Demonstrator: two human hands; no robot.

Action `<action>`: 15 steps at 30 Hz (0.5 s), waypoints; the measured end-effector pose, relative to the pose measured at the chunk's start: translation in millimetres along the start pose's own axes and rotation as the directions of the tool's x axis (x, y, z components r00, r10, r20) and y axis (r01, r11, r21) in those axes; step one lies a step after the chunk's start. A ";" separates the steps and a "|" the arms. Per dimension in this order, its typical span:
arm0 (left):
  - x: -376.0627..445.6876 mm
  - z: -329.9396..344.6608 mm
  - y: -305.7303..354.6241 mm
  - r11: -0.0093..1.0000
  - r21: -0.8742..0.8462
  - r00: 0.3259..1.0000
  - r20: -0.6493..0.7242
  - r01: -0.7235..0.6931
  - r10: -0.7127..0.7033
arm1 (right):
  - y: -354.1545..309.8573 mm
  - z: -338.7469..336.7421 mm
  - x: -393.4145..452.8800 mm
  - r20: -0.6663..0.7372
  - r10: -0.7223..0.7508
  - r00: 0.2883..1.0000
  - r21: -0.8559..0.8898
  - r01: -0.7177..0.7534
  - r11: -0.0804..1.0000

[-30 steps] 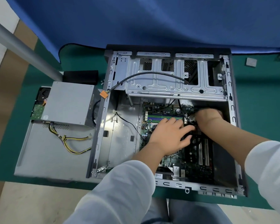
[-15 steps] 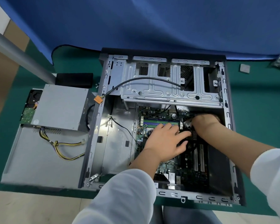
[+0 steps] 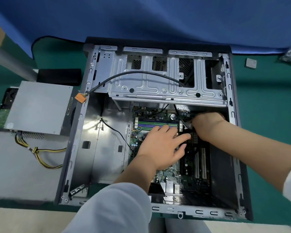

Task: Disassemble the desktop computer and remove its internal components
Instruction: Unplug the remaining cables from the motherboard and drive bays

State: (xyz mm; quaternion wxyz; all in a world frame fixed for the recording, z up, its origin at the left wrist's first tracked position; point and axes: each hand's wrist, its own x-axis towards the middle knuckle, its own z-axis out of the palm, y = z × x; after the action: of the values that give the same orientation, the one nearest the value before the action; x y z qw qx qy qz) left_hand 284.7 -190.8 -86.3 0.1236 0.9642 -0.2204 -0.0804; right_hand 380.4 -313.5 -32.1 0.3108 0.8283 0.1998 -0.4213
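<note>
A: Nearest to us, what does the left hand do?

B: It lies flat on the motherboard, fingers straight and spread, pressing and holding nothing. The board is under its palm, inside the open computer case on the green mat.

A: And the right hand, a little farther?

B: Its fingers are curled around a small white connector with a black cable, just past the left fingertips. I judge it is pulling this plug from the board (the socket itself is hidden under the hand).

A: How will this thing handle?

B: The plug is light and stiff, but I think it sits tight. One should pinch the plastic body, not the soft cable, and pull straight. The board is thin and fragile, so the flat hand beside the plug keeps it from bending.

A: And beyond the fingers?

B: The metal drive cage, with a second cable arching over it to an orange connector. The power supply already lies outside, far to the left.
</note>
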 end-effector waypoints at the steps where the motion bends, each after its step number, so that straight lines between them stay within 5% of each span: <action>1: 0.4 0.2 0.0 1.000 0.004 1.000 -0.002 0.001 -0.001 | -0.6 -0.7 -1.1 0.002 -0.007 1.000 -0.015 0.007 1.000; 15: 1.7 5.4 -0.3 0.997 0.081 0.996 -0.091 0.008 -0.001 | -5.3 1.0 9.9 -0.080 -0.004 0.997 -0.018 0.002 1.000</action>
State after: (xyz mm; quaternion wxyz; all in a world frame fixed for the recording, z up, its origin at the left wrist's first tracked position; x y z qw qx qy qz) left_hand 285.3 -192.3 -91.7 0.0939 0.9716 -0.2154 -0.0277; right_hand 382.2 -309.6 -42.5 0.3092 0.8414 0.2171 -0.3865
